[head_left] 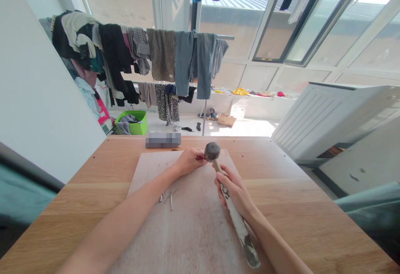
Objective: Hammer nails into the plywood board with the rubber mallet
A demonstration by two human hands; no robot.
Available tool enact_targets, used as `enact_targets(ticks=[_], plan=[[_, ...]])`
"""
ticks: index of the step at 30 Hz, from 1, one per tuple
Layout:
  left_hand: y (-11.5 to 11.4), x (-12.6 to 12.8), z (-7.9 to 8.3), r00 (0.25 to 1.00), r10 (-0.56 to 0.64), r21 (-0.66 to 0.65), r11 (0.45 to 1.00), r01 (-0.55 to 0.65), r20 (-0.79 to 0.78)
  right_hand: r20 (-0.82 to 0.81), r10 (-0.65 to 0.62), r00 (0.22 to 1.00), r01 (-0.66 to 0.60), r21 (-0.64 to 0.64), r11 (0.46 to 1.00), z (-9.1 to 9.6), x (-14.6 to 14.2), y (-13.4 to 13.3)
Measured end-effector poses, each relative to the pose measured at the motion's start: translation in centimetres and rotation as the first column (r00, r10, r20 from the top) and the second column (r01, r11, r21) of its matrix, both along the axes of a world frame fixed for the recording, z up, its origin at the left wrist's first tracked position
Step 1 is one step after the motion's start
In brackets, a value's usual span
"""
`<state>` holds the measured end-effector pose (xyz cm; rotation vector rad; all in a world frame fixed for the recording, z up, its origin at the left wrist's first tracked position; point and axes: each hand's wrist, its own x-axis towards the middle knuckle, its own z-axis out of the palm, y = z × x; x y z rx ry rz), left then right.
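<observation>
My right hand (233, 186) is wrapped round the upper handle of a hammer (233, 211) with a dark round head and a worn, pale-painted handle. The hammer head stands over the far part of a whitish wooden board (187, 232). Just left of the head, my left hand (190, 161) rests on the board with its fingers pinched together. A small dark red thing shows at those fingertips, partly behind the hammer head; I cannot make out what it is. Several loose nails (171, 202) lie on the board beside my left forearm.
The board lies on a wooden table (281, 207). A grey blurred box (163, 140) stands near the table's far edge. Beyond are a clothes rack with hanging laundry (161, 55), a green basket (137, 124) and a white ribbed appliance or panel (312, 117) at the right.
</observation>
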<state>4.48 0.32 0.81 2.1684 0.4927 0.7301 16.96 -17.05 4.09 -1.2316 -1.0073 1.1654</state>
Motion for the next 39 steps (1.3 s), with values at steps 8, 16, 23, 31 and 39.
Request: enact_targets(ticks=[8,16,23,31,39], plan=[[-0.4,-1.1,2.2,0.986,0.033,0.196,0.981,0.000,-0.163,-0.010,-0.049,0.999,0.049,0.016,0.999,-0.1,0.2,-0.2],[-3.2,-6.3,9.4,0.748,0.043,0.310,0.924,0.222,-0.662,0.008,-0.097,0.995,0.098,-0.009,0.995,0.2,0.2,-0.3],[-6.0,-6.8,8.7,0.664,0.138,0.386,0.890,0.241,-0.735,0.024,-0.101,0.995,0.101,0.005,0.995,0.1,0.3,-0.3],[-5.7,-6.3,7.7,0.659,0.105,0.396,0.864,0.310,-0.745,0.035,-0.134,0.990,0.134,0.011,0.991,0.3,0.2,-0.3],[-3.7,-5.3,6.8,0.915,-0.019,0.342,0.924,0.170,-0.403,0.008,-0.116,0.993,0.116,0.003,0.993,0.1,0.3,-0.3]])
